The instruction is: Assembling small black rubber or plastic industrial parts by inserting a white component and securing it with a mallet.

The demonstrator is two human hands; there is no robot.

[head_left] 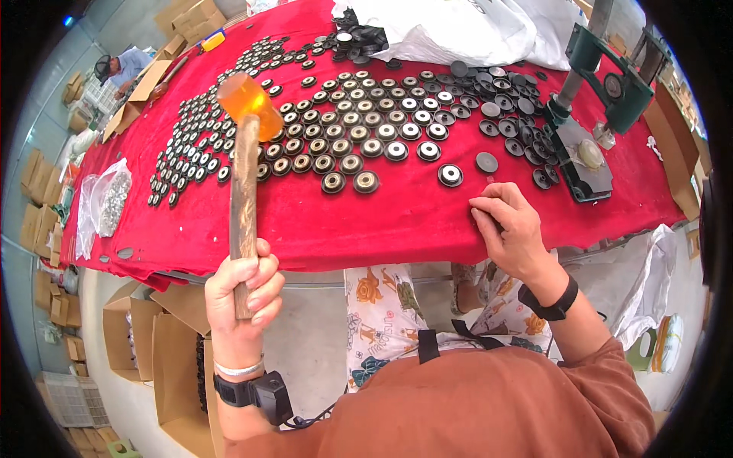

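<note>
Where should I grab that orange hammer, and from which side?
Probably low on the wooden handle, coming from the near side. It's long and narrow enough for fingers to wrap around, and its free end points nearward, while the bulky orange head sits at the far end. The left hand grips it there.

The left hand [246, 286] covers part of the mallet [244, 179], whose amber head hides some of the discs [335, 130] behind it. Whether the curled fingers of the right hand [513, 229] pinch anything cannot be told. The upper edge cuts off the green press [626, 99] and white sack [458, 30]. Pieces in the clear bag [114, 200] are too small to identify.
</note>
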